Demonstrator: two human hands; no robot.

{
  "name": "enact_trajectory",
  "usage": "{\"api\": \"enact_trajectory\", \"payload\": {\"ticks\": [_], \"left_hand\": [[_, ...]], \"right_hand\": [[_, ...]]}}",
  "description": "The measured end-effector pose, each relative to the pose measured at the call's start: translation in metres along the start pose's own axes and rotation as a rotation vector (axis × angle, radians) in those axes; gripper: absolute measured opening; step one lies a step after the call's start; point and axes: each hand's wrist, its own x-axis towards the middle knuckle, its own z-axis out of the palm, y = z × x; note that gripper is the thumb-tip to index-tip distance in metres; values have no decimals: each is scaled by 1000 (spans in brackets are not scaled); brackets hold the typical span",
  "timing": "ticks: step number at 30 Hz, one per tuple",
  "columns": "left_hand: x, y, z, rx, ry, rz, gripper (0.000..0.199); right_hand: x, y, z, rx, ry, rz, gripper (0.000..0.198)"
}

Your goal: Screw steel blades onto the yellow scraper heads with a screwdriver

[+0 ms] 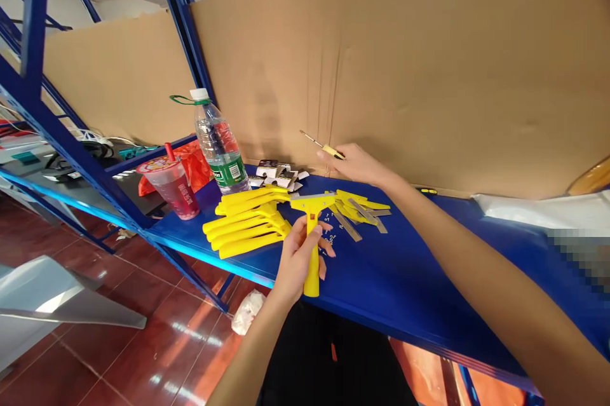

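Note:
My left hand (300, 257) is closed around the handle of a yellow scraper (312, 272), held upright over the table's front edge with its wide head at the top. My right hand (357, 163) grips a screwdriver (332, 151) with a yellow and black handle; its thin shaft points up and left, toward the cardboard. Left of the scraper lies a pile of yellow scraper handles (248, 228). Just behind and right of it are loose yellow head pieces (355, 197) and flat metal blades (346, 227). Small screws (328, 241) are scattered beside my left fingers.
A large water bottle (219, 145) and a cup of red drink (174, 190) stand on the blue table (405, 291) at left. Small black-and-white boxes (276, 172) lie behind the handles. Cardboard (429, 63) walls off the back. A blue metal post (183, 31) rises at left.

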Motion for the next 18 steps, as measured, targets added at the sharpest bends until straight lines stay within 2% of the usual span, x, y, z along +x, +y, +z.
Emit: {"api": "enact_trajectory", "payload": {"ticks": [2,5,7,9,11,14,16,18], "left_hand": [[0,1,1,-2,38,-21,49],[0,-1,3,9,65,-55,49],[0,-3,3,24,75,-74,49],[1,-4,3,49,88,-79,47],[1,-6,3,77,112,-74,44],[0,-6,4,113,141,-73,41],[0,-6,6,130,151,-74,40],[0,-6,7,144,163,-69,39]], "right_hand": [[-10,-6,-25,-19,-69,-52,72],[-25,-17,-60,-63,-235,-81,59],[-34,-17,-78,-118,-285,-108,49],[-40,-7,-91,-109,-225,-159,40],[-44,12,-97,-72,-109,-187,36],[-42,45,-96,-7,31,-156,33],[-37,62,-91,45,79,-120,33],[-31,74,-86,80,67,-92,34]]}}
